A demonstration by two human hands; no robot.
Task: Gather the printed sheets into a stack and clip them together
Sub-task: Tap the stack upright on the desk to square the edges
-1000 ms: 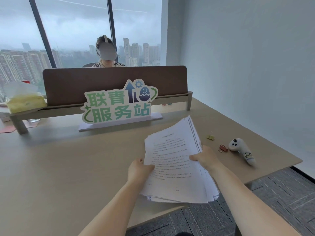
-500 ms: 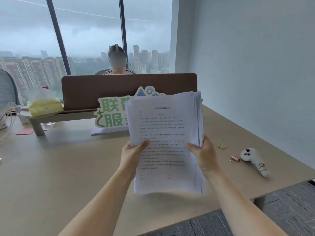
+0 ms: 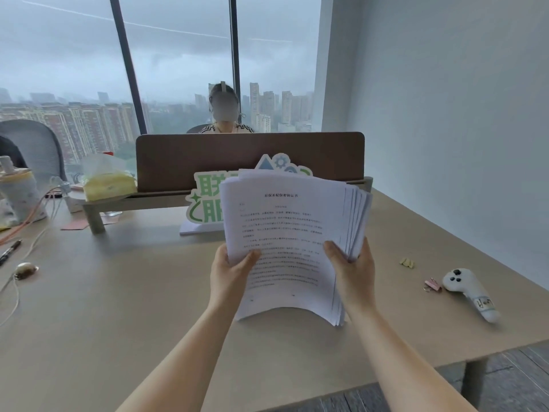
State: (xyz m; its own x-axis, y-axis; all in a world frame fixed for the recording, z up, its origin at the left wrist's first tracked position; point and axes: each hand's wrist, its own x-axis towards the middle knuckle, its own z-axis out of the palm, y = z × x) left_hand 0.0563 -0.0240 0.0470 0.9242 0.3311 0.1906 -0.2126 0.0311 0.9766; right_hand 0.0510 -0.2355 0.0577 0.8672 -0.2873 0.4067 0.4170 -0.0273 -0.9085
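A thick stack of printed sheets (image 3: 285, 230) stands upright on the desk, its bottom edge bowed against the tabletop and its top edges fanned to the right. My left hand (image 3: 230, 272) grips the stack's left edge, thumb on the front page. My right hand (image 3: 353, 270) grips the right edge the same way. A pink binder clip (image 3: 432, 284) and a yellow binder clip (image 3: 407, 262) lie on the desk to the right, apart from the paper.
A white plush toy (image 3: 469, 294) lies beside the pink clip. Behind the stack are a green-lettered sign (image 3: 205, 200) and a brown divider (image 3: 208, 159) with a person seated beyond. A tissue box (image 3: 107, 181), pen (image 3: 10, 251) and cables sit at the left of the beige desk (image 3: 118, 307).
Both hands raised the stack from lying tilted and flat to standing upright, then lowered its bottom edge onto the desk. The sheets now bow and fan at the top.
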